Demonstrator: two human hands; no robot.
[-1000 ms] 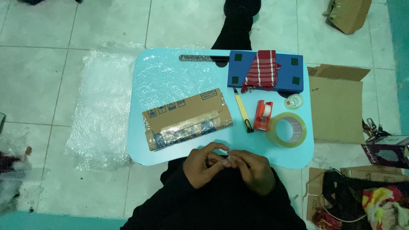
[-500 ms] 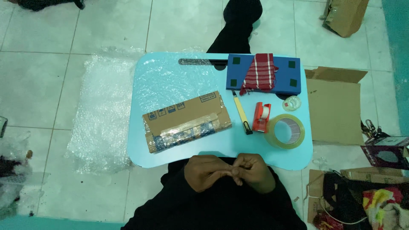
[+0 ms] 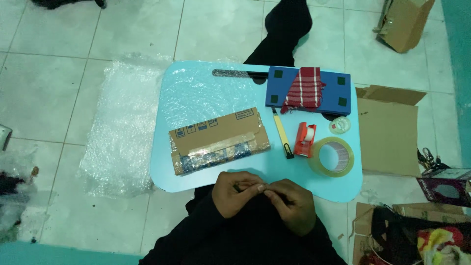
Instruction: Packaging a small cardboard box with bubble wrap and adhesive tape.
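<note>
My left hand (image 3: pixel 236 193) and my right hand (image 3: pixel 290 203) meet at the near edge of a light blue lap table (image 3: pixel 206 98), fingertips pinched together on something small that I cannot make out. Just beyond them lies a flat cardboard parcel (image 3: pixel 218 140) with clear tape along its near side. To its right lie a yellow utility knife (image 3: pixel 282 139), a red tape dispenser (image 3: pixel 305 140) and a big roll of clear tape (image 3: pixel 332 157). A small tape roll (image 3: pixel 339 125) sits behind that.
A blue board (image 3: pixel 338 95) carrying a red-and-white checked cloth (image 3: pixel 304 89) and a dark ruler (image 3: pixel 235 73) lie at the table's far edge. Bubble wrap (image 3: pixel 125 127) covers the tiled floor at left. Flattened cardboard (image 3: pixel 385 130) and bags lie at right.
Both hands have drawn back from over the table's near edge toward my body, still pinched together. The things on the table have not moved.
</note>
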